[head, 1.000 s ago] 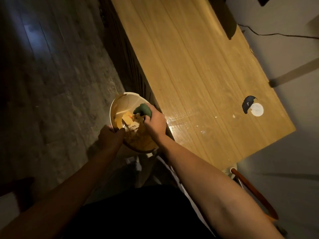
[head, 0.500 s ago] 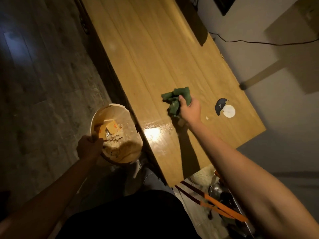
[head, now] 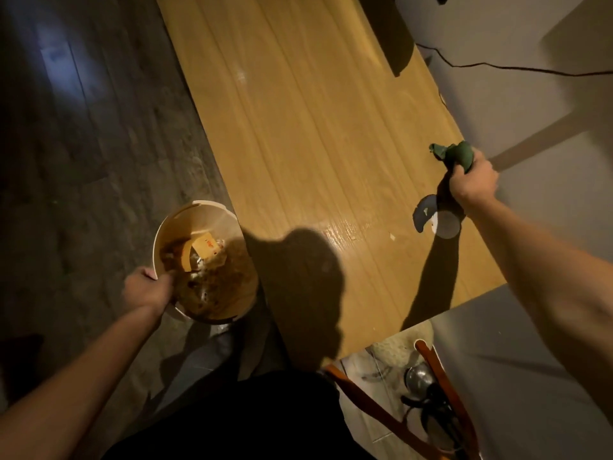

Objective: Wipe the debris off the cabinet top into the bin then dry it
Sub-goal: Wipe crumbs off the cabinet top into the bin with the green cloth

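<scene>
The wooden cabinet top (head: pixel 298 134) runs from the near right toward the far left. My right hand (head: pixel 472 184) grips a bunched green cloth (head: pixel 454 154) at the cabinet's right edge, by the wall. Small pale crumbs (head: pixel 391 236) lie on a wet, shiny patch (head: pixel 345 232) near the front. A round cream bin (head: pixel 185 220) holding scraps and a yellow card sits beside the cabinet's left edge. My left hand (head: pixel 147 288) grips its near rim.
A white round disc (head: pixel 447 224) and a dark curved piece (head: pixel 423 214) lie on the top just below my right hand. A dark flat object (head: pixel 388 31) sits at the far end. A cable (head: pixel 497 68) runs along the wall. Orange rails (head: pixel 441 370) and metal items stand below the cabinet's near end.
My right hand carried the green cloth from the bin across the cabinet top to its right edge. The left hand stayed on the bin's rim.
</scene>
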Tool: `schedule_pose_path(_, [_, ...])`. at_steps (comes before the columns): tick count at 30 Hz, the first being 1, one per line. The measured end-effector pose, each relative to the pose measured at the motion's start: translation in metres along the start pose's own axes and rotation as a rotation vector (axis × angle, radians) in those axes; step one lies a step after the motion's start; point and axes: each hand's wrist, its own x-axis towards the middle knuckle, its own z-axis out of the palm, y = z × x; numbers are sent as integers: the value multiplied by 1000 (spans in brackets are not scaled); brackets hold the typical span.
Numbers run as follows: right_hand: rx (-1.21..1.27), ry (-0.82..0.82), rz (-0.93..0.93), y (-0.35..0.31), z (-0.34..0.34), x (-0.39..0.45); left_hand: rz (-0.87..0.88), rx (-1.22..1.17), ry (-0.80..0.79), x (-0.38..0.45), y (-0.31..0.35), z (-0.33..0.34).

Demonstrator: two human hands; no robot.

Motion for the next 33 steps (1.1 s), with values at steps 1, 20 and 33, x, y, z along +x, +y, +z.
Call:
schedule_pose_path(1, [-31,30,-22,-1,6,-6,-8,11,6,-1,1,1])
schedule_pose_path(20, [-25,-95,-554,-130,171,-339,174,-9,-165,-21,-12,-16])
schedule_pose_path(33, [315,-298,-385,-123,170,-396,227,-15,-198,-8,-46,-35])
